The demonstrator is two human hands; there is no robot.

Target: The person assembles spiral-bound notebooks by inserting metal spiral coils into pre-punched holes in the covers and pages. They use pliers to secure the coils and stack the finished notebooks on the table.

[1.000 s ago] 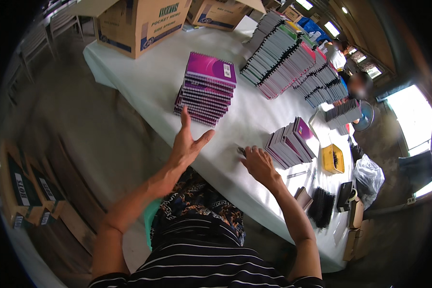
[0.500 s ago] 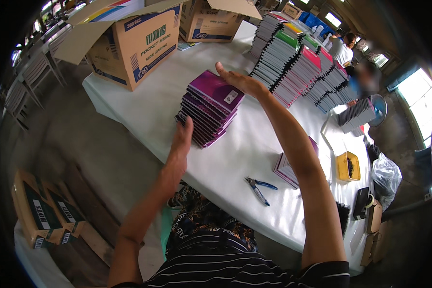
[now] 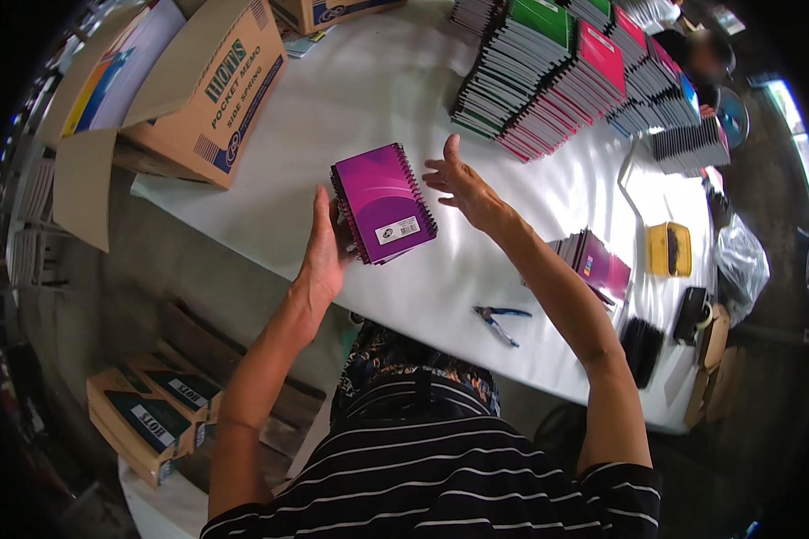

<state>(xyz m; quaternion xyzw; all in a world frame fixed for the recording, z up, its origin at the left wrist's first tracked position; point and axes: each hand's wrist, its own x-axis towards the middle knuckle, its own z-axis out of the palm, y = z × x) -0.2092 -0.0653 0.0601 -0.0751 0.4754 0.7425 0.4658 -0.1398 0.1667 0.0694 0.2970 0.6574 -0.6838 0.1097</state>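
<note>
A stack of purple spiral notebooks (image 3: 385, 199) stands on the white-covered table, its top cover facing up with a white label near the lower edge. Black coil binding shows along the right side and at the left edge. My left hand (image 3: 324, 251) rests against the stack's left side, thumb pointing up and free; its other fingers are partly hidden by the stack. Just off the right side, my right hand (image 3: 466, 187) is open with fingers spread, touching nothing. Blue-handled cutting pliers (image 3: 502, 322) lie nearer to me on the table.
Far right stand tall stacks of green notebooks (image 3: 512, 72) and red notebooks (image 3: 571, 94). An open carton (image 3: 229, 108) is at the left. Beyond my right forearm are more purple notebooks (image 3: 602, 265), a yellow tub (image 3: 670, 250) and black coils (image 3: 642, 352). A person sits at the far right.
The purple stack now sits differently turned, with its label toward me and coils along the right. My right hand has drawn away from its top. The whole view has shifted.
</note>
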